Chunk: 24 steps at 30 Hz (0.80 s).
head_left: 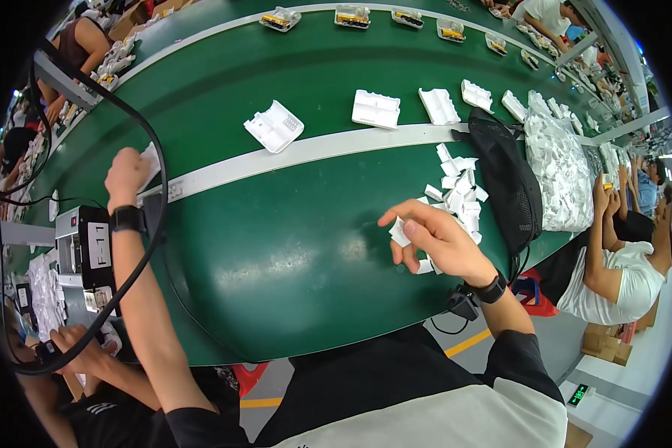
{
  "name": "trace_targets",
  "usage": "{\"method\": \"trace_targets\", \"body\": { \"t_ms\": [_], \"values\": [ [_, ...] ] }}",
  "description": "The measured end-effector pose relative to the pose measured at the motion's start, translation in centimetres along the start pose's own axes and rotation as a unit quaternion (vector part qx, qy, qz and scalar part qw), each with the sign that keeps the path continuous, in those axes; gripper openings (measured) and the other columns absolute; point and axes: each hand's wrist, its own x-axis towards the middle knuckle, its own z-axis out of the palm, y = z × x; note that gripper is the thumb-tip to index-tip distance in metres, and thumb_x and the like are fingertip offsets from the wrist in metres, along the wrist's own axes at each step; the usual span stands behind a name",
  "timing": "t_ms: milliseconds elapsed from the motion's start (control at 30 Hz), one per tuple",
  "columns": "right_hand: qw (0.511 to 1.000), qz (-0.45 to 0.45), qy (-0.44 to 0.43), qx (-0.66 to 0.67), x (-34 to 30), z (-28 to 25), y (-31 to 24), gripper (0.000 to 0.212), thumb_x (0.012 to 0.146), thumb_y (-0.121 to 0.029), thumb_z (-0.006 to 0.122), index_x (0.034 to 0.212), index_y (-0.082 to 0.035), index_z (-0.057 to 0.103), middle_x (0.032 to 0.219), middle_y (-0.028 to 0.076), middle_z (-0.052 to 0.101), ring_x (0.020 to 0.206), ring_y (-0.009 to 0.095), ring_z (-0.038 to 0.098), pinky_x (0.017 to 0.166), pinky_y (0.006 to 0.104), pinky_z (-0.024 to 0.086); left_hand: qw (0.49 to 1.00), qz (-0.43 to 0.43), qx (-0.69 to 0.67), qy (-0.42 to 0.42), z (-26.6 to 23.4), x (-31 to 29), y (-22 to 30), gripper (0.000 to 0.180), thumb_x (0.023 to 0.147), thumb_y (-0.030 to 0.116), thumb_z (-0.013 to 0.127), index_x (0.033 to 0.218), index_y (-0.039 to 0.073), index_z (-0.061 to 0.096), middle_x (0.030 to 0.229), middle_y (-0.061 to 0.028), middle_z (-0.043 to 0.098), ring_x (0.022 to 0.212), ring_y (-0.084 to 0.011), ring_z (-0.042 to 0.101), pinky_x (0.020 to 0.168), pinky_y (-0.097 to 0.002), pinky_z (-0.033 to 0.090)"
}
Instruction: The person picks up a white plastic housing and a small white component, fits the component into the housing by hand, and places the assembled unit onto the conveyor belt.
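Note:
My left hand [127, 173] reaches far to the left and is closed on a white plastic housing [151, 160] lying at the belt's white stripe. My right hand [434, 237] hovers over the green belt [291, 246], fingers pinched on small white plastic pieces [399, 233]. Just beyond it lies a heap of several small white plastic parts [461, 193]. Both wrists wear black bands.
More white housings [275, 125] [375, 109] [438, 105] lie along the white stripe. A black bag [504, 175] and a clear sack of white parts [556, 168] sit at right. A grey machine [82, 250] with black cables stands at left. Other people work all around.

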Motion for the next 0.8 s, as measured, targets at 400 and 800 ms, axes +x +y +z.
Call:
{"method": "trace_targets", "body": {
  "t_ms": [400,800],
  "values": [
    [0.808,-0.226,0.091,-0.537,3.6,2.4,4.5,0.027,0.102,-0.027,0.080,0.112,-0.008,0.066,0.064,0.011,0.066,0.057,0.030,0.068,0.055,0.0401,0.052,0.930,0.173,-0.297,-0.129,-8.0,-26.1,16.7,0.028,0.099,0.034,0.079,0.098,0.007,0.075,0.119,-0.0089,0.067,0.096,-0.0316,0.069,0.079,-0.0456,0.058],
    [0.767,-0.163,-0.036,-0.619,4.0,1.4,0.2,0.012,0.095,-0.011,0.079,0.106,-0.009,0.074,0.101,0.007,0.061,0.091,0.029,0.066,0.075,0.0433,0.054,0.877,0.250,-0.409,0.026,-3.8,-28.3,15.0,0.017,0.093,0.012,0.082,0.109,0.011,0.080,0.111,-0.0029,0.071,0.095,-0.0287,0.063,0.080,-0.0423,0.051]
  ]
}}
